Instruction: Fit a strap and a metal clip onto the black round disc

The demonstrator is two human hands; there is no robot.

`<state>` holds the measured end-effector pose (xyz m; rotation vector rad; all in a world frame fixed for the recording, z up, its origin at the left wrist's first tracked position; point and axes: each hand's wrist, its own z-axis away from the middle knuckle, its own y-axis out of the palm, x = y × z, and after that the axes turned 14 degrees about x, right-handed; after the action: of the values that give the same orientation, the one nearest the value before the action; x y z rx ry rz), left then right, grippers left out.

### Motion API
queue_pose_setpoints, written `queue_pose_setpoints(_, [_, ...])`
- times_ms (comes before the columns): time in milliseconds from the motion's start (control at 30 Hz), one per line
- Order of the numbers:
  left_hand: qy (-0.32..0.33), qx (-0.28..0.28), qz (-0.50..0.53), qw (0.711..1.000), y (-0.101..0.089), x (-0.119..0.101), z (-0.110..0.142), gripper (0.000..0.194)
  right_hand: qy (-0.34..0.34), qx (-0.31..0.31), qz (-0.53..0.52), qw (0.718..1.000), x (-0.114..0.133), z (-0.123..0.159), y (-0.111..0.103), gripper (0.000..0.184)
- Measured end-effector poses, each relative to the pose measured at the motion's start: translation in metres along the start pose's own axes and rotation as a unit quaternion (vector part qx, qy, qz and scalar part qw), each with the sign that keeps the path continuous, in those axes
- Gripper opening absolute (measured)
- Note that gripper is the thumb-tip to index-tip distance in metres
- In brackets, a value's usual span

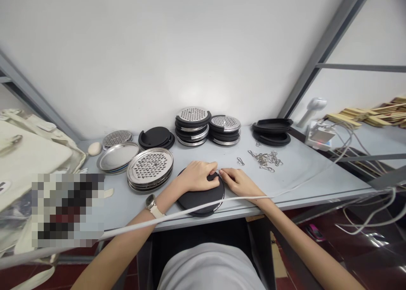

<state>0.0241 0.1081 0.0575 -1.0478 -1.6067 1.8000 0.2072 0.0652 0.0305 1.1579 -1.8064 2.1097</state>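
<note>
A black round disc [199, 200] with a bright metal rim along its right side lies at the table's front edge. My left hand [197, 175] rests over its upper part, fingers curled and closed on it near the upper right edge. Beside that edge my right hand [237, 181] is closed in a pinch, its fingertips nearly meeting those of the left. Whatever small piece sits between the right fingertips is too small to make out. Several small metal clips [264, 158] lie scattered to the right, with a single clip [240, 161] closer to my hands.
Left of the disc are stacked metal grater plates [152, 165] and shiny metal plates [119, 156]. Behind stand black holders [156, 137], two stacks of graters in black holders [193, 125] [225, 129], and more black holders [272, 131]. A white cable [247, 198] crosses in front of my arms.
</note>
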Motion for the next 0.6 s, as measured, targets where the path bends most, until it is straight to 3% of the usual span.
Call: queue_pose_setpoints(600, [0.009,-0.015,0.010,1.000,0.0017,0.0017,-0.0007,0.015,0.005,0.009,-0.011,1.000,-0.0010,-0.0005,-0.0008,0.042])
